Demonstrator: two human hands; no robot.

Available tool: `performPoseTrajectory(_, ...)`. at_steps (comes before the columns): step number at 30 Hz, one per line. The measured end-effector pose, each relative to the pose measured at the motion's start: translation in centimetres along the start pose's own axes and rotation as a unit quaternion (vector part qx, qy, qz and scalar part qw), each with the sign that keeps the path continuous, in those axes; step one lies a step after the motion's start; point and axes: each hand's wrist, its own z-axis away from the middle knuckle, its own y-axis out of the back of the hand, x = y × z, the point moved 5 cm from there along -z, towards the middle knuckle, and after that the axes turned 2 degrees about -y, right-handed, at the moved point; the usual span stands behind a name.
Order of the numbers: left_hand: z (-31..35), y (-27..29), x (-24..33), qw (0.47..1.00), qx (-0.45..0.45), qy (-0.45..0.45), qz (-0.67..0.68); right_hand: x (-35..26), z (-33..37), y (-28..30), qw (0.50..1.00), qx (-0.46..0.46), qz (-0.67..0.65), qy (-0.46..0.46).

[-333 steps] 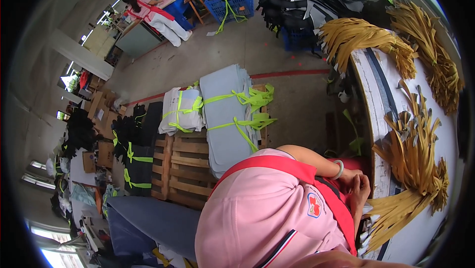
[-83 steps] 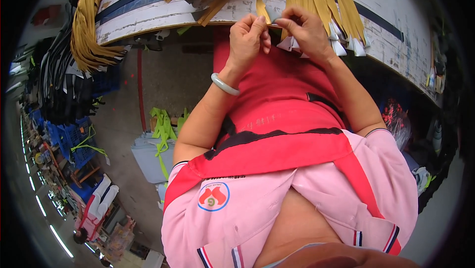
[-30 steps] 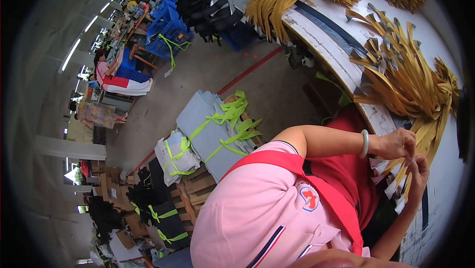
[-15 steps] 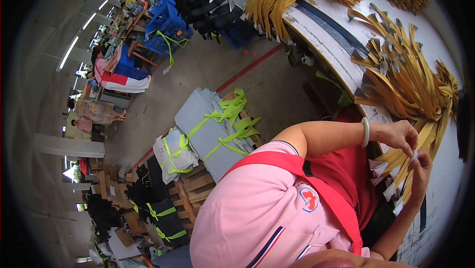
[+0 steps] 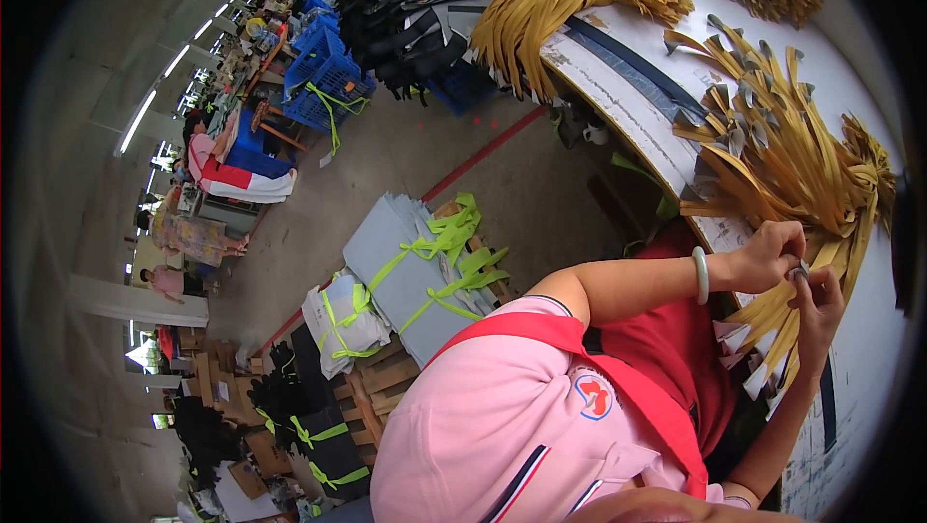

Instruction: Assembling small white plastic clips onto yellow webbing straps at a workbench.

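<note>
My left hand (image 5: 772, 254), below a pale bangle, is closed in a pinch. Fingertips of my right hand (image 5: 821, 303) meet it, pinched on the same small grey piece (image 5: 799, 272). It looks like the grey end of a strap, though fingers cover most of it. Beneath and beyond both hands lies a loose bundle of mustard-brown straps (image 5: 772, 156) with grey tips, spread over the white tabletop (image 5: 657, 103). More strap ends with pale tips hang past the table's near edge, beside my red apron (image 5: 666, 368).
Another mustard strap bundle (image 5: 550, 16) drapes over the table edge, near dark strips (image 5: 415, 21). Tied grey-blue sheets (image 5: 396, 253) lie on a wooden pallet (image 5: 386, 383). Blue crates (image 5: 323, 64) stand on the floor. People (image 5: 217, 161) are farther off at the left.
Both hands have shifted slightly up in the view, still pinched together. The small piece between them showed whitish before and shows grey now. The whole view has shifted a little.
</note>
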Motion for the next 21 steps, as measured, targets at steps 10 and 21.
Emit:
performPoseTrajectory(10,1.8,0.6,0.4,0.999,0.005,-0.012,-0.038,4.8,-0.9,-0.3,0.996,0.039,0.066,0.040)
performPoseTrajectory(21,1.0,1.5,-0.2,0.989,-0.089,-0.046,-0.110,3.2,1.3,-0.5,0.997,0.068,-0.048,-0.005)
